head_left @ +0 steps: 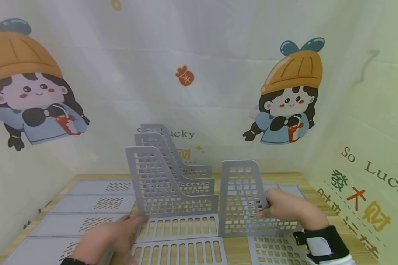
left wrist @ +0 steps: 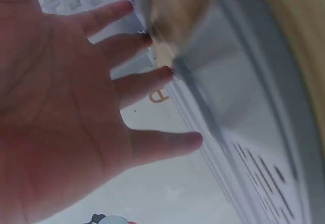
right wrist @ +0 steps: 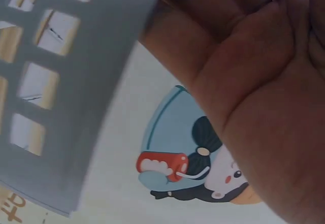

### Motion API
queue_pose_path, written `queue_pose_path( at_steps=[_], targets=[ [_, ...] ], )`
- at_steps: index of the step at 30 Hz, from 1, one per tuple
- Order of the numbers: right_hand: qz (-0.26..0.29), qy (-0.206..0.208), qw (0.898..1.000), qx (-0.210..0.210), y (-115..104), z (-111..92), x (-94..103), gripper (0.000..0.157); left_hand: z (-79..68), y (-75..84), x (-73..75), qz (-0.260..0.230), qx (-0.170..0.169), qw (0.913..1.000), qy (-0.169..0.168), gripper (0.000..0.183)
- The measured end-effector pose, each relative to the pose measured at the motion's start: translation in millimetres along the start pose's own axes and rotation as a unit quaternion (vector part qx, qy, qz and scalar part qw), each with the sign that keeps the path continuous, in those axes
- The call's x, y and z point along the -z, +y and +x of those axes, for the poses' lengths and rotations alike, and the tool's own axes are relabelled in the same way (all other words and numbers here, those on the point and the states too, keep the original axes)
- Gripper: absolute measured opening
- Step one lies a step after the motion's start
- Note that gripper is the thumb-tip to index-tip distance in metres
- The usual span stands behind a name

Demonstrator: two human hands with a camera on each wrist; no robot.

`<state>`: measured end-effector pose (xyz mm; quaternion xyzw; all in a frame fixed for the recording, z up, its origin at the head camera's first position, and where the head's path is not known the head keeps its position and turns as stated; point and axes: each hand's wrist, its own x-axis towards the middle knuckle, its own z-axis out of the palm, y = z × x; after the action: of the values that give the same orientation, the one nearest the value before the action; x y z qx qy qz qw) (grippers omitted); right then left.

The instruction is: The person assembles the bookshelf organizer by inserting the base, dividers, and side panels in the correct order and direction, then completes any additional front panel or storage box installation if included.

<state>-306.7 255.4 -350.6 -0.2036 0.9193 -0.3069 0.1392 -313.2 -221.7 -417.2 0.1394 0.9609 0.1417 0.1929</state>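
My right hand (head_left: 282,206) grips the sloping edge of a grey perforated file-rack side panel (head_left: 223,198), thumb on the near face. This panel stands upright right of centre. In the right wrist view its gridded edge (right wrist: 109,46) lies beside the palm (right wrist: 254,92). My left hand (head_left: 114,235) is down at the left edge of slotted grey base panels (head_left: 179,241); in the left wrist view its fingers (left wrist: 144,84) are spread and fairly straight. Three stepped side panels stand upright in a row behind; the nearest side panel (head_left: 199,198) meets the slotted base.
Grey flat panels (head_left: 49,222) with slanted slots lie in a row on the left of the wooden table (head_left: 235,250). A gridded panel (head_left: 275,244) lies flat at front right, below the held one. Printed curtain (head_left: 219,92) surrounds the back and sides.
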Motion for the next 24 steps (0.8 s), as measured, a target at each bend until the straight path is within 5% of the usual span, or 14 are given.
queue_pose_path(
  at_steps=[4, 10, 19, 24],
  targets=[
    [0.003, -0.010, 1.000, -0.009, 5.3, 2.8, -2.6, 0.007, -2.9, -2.3, -1.7, -0.001, 0.002, 0.9997, -0.025, 0.126],
    [-0.008, -0.009, 1.000, 0.016, 2.5, 7.7, -9.4, 0.017, -4.6, -3.2, -6.8, 0.016, 0.002, 0.9999, 0.001, 0.126],
    [-0.005, 0.015, 0.995, 0.100, -30.1, 34.3, -60.1, 0.014, -5.5, -5.0, -8.6, -0.020, -0.022, 0.9995, -0.004, 0.128],
    [-0.015, 0.008, 0.995, 0.099, -38.3, 36.7, -66.1, 0.009, -6.8, -5.8, -7.2, -0.025, -0.019, 0.9995, -0.003, 0.129]
  ],
)
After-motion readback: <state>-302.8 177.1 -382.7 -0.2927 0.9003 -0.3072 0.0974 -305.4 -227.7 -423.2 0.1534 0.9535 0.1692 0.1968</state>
